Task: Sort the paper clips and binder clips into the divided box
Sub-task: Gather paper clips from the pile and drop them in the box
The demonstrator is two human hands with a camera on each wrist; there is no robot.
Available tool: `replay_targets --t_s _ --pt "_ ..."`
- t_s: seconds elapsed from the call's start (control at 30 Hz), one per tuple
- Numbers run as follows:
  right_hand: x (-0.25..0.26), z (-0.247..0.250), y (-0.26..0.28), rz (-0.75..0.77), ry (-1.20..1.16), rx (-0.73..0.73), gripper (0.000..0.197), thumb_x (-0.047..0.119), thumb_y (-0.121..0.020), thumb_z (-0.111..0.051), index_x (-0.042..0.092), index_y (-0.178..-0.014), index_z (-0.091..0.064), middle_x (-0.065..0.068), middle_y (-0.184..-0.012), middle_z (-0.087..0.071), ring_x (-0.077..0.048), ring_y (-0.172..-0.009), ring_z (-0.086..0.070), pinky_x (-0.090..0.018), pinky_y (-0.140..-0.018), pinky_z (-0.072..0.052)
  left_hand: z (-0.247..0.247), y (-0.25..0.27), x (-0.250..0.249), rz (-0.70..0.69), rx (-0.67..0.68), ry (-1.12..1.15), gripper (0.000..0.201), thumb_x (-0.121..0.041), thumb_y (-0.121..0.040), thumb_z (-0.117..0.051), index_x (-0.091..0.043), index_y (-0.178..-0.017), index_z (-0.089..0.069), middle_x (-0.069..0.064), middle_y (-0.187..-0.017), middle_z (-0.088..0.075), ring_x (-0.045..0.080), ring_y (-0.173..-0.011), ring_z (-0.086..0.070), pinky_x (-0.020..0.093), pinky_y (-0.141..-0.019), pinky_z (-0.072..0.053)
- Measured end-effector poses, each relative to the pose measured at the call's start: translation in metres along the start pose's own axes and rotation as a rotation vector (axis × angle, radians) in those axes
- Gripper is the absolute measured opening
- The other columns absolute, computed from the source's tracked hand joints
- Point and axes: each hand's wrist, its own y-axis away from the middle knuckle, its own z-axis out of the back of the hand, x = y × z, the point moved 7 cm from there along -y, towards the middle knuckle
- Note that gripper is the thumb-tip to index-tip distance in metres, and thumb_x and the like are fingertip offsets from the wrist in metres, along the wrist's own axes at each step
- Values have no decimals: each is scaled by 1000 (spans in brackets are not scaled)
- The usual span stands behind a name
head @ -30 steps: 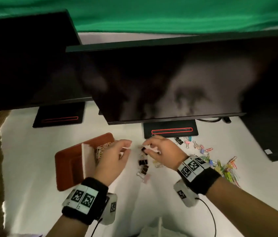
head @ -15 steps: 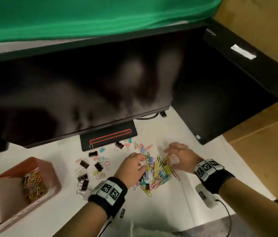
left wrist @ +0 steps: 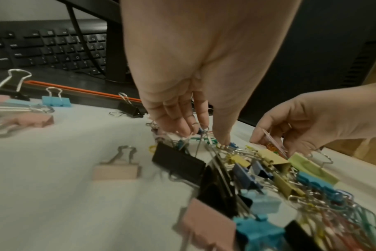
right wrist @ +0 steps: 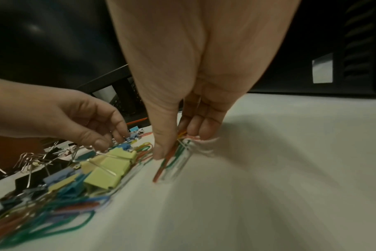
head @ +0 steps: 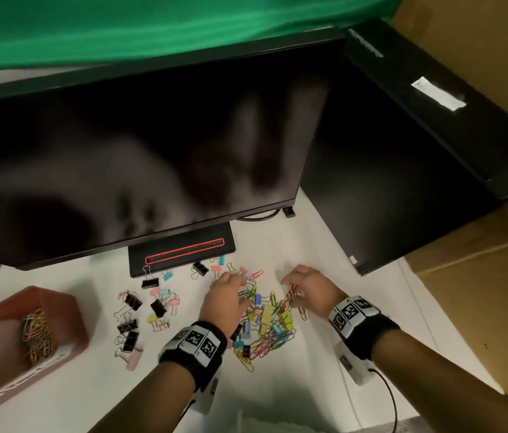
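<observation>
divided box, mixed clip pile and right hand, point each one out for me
divided box (head: 68, 310): head view, on its brown outer wall.
mixed clip pile (head: 266, 320): head view, on a yellow binder clip in its middle.
right hand (head: 308, 284): head view, on the back of the hand, which pinches a bunch of paper clips.

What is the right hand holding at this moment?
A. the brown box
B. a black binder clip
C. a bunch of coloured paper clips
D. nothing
C: the right hand pinches a bunch of coloured paper clips between thumb and fingers, at the right edge of the mixed pile.
</observation>
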Motion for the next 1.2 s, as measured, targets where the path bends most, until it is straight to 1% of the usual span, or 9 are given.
replay_targets --t_s 0.13,0.4,0.47,0.57,0.63,0.8,0.97,1.1,1.2 --pt "3 4 -5 9 4 -13 36 17 -82 -67 17 -117 -60 -5 -113 -61 -21 -105 -55 -29 -93 -44 -6 -11 -3 20 -5 15 44 -18 -81 -67 -16 -122 -52 -1 -116 -57 16 -104 -55 32 -94 -47" --pt "8 2 -12 29 156 71 22 27 -87 -60 19 -107 -65 -5 -109 -63 -22 -110 -50 -31 -93 -42 -5 -18 0 35 44 36 14 -12 -85 -62 -11 -99 -64 7 -103 -66 18 -91 -61 23 -81 -47" --pt "11 2 -13 42 131 74 22 24 -88 -60 17 -107 -66 -6 -110 -61 -21 -106 -53 -29 -91 -43 -6 -19 0 17 77 3 13 -13 -87 -60 -12 -97 -66 9 -107 -65 20 -95 -60 24 -84 -47" --pt "13 3 -13 48 73 42 21 21 -88 -60 16 -107 -67 -6 -108 -61 -21 -99 -57 -27 -86 -45 -11 -17 5 3 107 -34 13 -12 -88 -55 -14 -95 -66 13 -124 -57 25 -117 -53 30 -98 -43" --pt "13 4 -12 54 50 34 20 21 -89 -59 15 -106 -67 -6 -106 -63 -20 -95 -59 -26 -84 -45 -13 -16 7 -11 115 -20 12 -11 -88 -55 -16 -91 -65 15 -126 -56 26 -123 -48 31 -101 -41" --pt "12 14 -8 68 19 -41 15 21 -89 -58 17 -101 -66 -3 -101 -67 -12 -81 -56 -19 -74 -43 4 -11 5 -48 19 84 5 -9 -86 -58 -11 -88 -62 1 -89 -60 20 -90 -60 18 -74 -42" --pt "21 21 -15 90 16 -55 17 20 -88 -59 17 -103 -65 -3 -101 -68 -18 -88 -61 -23 -77 -46 8 -14 -5 -48 -9 110 17 -10 -86 -61 -8 -102 -63 1 -95 -62 9 -88 -55 17 -77 -43" --pt "37 12 -26 114 61 25 24 17 -88 -57 13 -111 -64 -9 -107 -63 -25 -97 -59 -31 -83 -46 -4 -21 -10 3 25 14 17 -13 -83 -63 -7 -99 -64 10 -103 -65 22 -92 -61 31 -84 -49" --pt "41 2 -31 119 112 73 21 14 -88 -58 9 -107 -65 -12 -108 -56 -29 -98 -57 -34 -85 -46 -6 -23 -7 29 7 5 13 -10 -84 -62 -7 -96 -64 9 -113 -61 21 -101 -59 23 -83 -46"
